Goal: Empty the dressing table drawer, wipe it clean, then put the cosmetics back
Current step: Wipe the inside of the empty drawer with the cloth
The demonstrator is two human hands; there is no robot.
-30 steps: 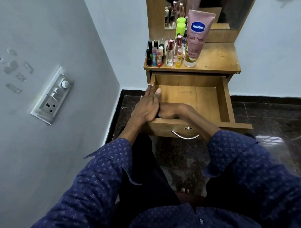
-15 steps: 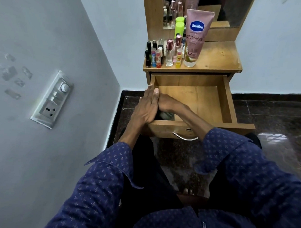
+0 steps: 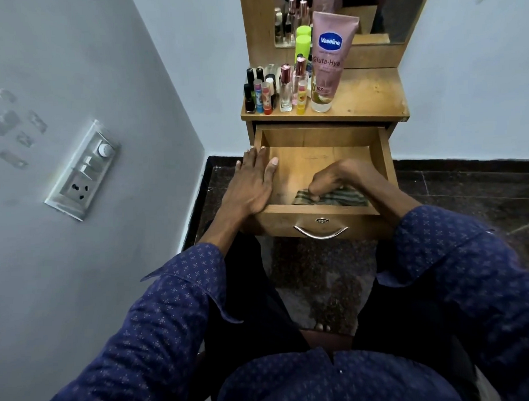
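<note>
The right hand (image 3: 337, 175) is seen inside the open drawer (image 3: 321, 159), its fingers curled down onto a striped cloth (image 3: 332, 197), which is pressed against the drawer floor close to the front panel. Whether the cloth is pinched or only pressed cannot be told with certainty, but the fingertips are bent around its upper edge. The left hand (image 3: 253, 182) is laid flat, fingers straight and relaxed, over the drawer's left side wall near the front corner, with the thumb reaching inside.

The drawer is pulled fully out of the dressing table; apart from the cloth and the right hand, only bare wood is shown in it. A curved metal handle (image 3: 320, 231) and a small lock are fixed on its front panel.

On the worktop (image 3: 370, 97) above, the cosmetics are grouped at the left: a tall pink Vaseline tube (image 3: 327, 63) standing on its cap, 2 clear perfume bottles (image 3: 285, 88) beside it, several small lip balms and nail polish bottles (image 3: 258, 94), and a green-capped container (image 3: 302, 47) behind. They are reflected in the mirror (image 3: 355, 14) at the back.

A switchboard (image 3: 82, 170) is mounted on the left wall. Dark blue patterned sleeves (image 3: 182, 293) are worn on both arms.
</note>
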